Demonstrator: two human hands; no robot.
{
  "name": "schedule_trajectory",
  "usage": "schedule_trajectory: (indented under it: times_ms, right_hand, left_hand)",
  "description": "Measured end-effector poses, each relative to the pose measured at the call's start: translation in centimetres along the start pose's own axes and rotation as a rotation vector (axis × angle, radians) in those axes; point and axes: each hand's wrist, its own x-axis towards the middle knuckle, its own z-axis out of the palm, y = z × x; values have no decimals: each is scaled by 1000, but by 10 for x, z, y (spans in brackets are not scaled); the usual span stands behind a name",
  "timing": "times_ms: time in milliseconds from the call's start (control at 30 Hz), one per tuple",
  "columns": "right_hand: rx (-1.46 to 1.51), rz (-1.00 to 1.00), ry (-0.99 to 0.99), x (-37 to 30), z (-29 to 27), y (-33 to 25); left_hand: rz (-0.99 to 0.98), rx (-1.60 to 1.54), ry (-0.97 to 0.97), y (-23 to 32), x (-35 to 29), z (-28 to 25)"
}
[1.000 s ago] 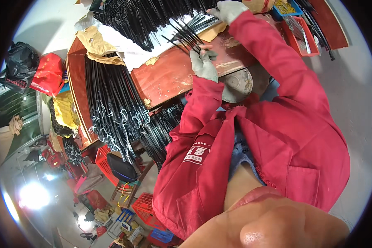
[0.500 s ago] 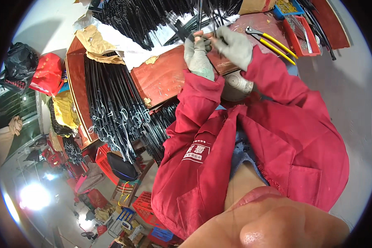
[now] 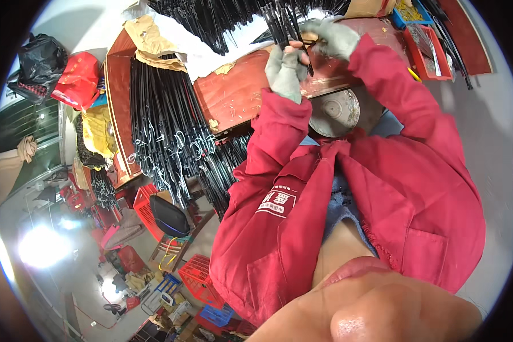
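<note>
My left hand [image 3: 285, 68], in a grey glove with bare fingertips, is closed around a few slim black rods [image 3: 276, 23]. They rise from the grip toward the far side of the table, their short lower ends poking out below the fingers. Just to the right, my gloved right hand [image 3: 337, 40] is smeared by motion, its fingertips beside the rods; whether it grips one cannot be made out. Beyond both hands lies a large pile of similar black rods [image 3: 205, 20] on white sheeting [image 3: 196, 57]. My right sleeve hides most of the yellow-handled pliers [image 3: 414, 74].
Bundled black rods with pale cord loops [image 3: 165, 125] overhang the table's [image 3: 225, 100] left part. A round metal disc [image 3: 336, 111] sits below the near edge. A red bin [image 3: 430, 54] and a blue bin [image 3: 410, 14] stand at right. A red crate [image 3: 202, 279] is on the floor.
My left hand now holds the rods with their upper ends fanned in view. The right hand has shifted slightly right and up, its sleeve covering the pliers. The whole view has shifted a little.
</note>
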Motion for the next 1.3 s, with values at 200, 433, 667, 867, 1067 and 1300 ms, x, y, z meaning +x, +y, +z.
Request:
schedule_trajectory:
  times_ms: [200,433,667,867,1067,1300]
  right_hand:
    - [-270,-158,-27,25,3,57]
    - [907,222,305,32,-30,49]
    - [655,34,-11,-1,-32,31]
    - [-263,47,173,15,-17,-41]
    - [-360,159,165,8,0,-33]
    - [-200,155,275,-13,-12,35]
  left_hand:
    - [288,-266,-14,43,9,-17]
    - [233,10,131,15,28,-20]
    - [230,-191,133,-49,51,25]
    - [295,93,217,-47,59,11]
    - [228,2,119,-54,60,7]
    - [292,-2,40,-43,57,-10]
